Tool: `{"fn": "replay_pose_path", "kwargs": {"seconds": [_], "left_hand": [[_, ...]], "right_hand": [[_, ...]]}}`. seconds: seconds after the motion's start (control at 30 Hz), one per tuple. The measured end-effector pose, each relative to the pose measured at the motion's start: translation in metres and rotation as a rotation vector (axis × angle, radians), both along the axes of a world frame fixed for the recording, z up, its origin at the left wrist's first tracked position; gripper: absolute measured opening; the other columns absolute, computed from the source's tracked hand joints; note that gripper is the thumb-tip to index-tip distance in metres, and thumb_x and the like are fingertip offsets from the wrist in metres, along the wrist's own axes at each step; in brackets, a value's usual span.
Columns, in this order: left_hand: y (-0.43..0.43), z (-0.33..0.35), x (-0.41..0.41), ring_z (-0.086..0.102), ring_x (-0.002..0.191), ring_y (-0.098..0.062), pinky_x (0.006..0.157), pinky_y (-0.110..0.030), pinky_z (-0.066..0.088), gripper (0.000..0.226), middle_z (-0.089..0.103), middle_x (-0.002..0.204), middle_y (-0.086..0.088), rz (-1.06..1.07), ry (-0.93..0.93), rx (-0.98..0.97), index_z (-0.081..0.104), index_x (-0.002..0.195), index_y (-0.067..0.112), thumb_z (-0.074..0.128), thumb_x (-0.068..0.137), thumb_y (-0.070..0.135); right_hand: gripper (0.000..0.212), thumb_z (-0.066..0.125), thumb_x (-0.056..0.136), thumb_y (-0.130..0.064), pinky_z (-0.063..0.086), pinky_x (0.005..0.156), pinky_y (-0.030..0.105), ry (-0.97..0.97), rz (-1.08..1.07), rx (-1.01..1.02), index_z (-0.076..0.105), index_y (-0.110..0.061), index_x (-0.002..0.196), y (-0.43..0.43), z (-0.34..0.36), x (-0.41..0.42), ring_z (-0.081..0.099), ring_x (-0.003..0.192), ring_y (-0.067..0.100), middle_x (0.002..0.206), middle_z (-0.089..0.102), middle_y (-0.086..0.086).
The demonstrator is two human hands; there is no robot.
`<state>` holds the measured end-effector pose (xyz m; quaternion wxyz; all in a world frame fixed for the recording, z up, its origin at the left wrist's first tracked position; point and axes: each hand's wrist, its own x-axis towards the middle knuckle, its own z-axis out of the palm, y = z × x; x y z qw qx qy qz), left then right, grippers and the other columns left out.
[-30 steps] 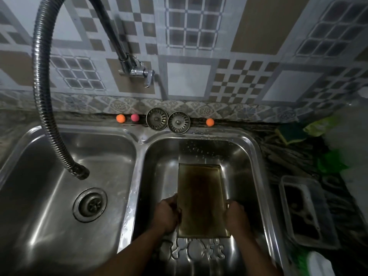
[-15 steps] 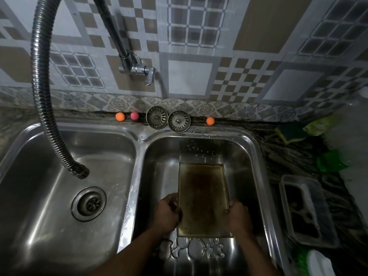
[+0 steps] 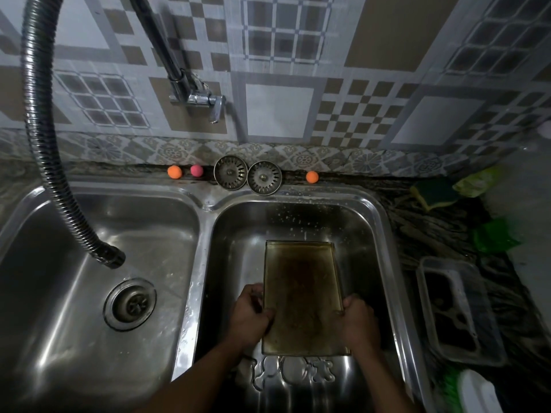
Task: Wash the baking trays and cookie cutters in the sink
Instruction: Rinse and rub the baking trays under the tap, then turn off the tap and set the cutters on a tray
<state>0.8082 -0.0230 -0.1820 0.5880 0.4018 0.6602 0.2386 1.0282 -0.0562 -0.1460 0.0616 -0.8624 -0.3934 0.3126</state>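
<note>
Our left hand (image 3: pixel 250 315) is curling its fingers around the left edge of the baking tray (image 3: pixel 302 296), which is sitting in the middle of the right basin (image 3: pixel 328 195). Our right hand (image 3: pixel 359 321) is gripping the tray's right edge. The cookie cutters (image 3: pixel 293 375) are lying at the basin's near end.

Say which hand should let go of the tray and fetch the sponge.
Probably right. The right hand grips the right edge of the baking tray, nearest the counter where the sponge lies; the left hand, on the left edge, would have to cross the tray.
</note>
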Motion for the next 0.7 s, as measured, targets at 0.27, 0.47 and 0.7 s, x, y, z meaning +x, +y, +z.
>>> {"fn": "replay_pose_path", "kwargs": {"seconds": [0.27, 0.47, 0.7], "left_hand": [[0.006, -0.01, 0.001, 0.072, 0.082, -0.017, 0.065, -0.024, 0.057, 0.052, 0.074, 0.092, 0.001, -0.058, 0.044, 0.047, 0.063, 0.11, 0.023, 0.056, 0.08, -0.019], [0.004, -0.017, -0.002, 0.07, 0.081, 0.0, 0.081, -0.027, 0.059, 0.054, 0.074, 0.099, 0.006, -0.105, 0.044, 0.055, 0.064, 0.123, 0.017, 0.053, 0.084, -0.018], [0.015, 0.021, -0.003, 0.064, 0.088, -0.002, 0.072, -0.013, 0.05, 0.043, 0.065, 0.106, 0.007, -0.074, 0.065, 0.128, 0.052, 0.132, 0.024, 0.065, 0.092, 0.012]], "right_hand": [[0.016, 0.064, 0.089, -0.015, 0.04, 0.069, 0.024, -0.015, 0.007, -0.036, 0.063, -0.014, 0.104, 0.01, -0.019, 0.001, 0.064, 0.093, 0.024, 0.102, 0.067, 0.006], [0.015, 0.059, 0.092, -0.013, 0.048, 0.071, 0.026, -0.067, 0.038, -0.004, 0.063, -0.016, 0.106, 0.006, -0.031, -0.001, 0.065, 0.095, 0.021, 0.102, 0.068, 0.005], [0.034, 0.065, 0.09, -0.023, 0.051, 0.076, 0.03, -0.04, 0.041, 0.134, 0.058, -0.014, 0.122, 0.013, -0.009, -0.011, 0.064, 0.1, 0.022, 0.111, 0.064, 0.005]]}}
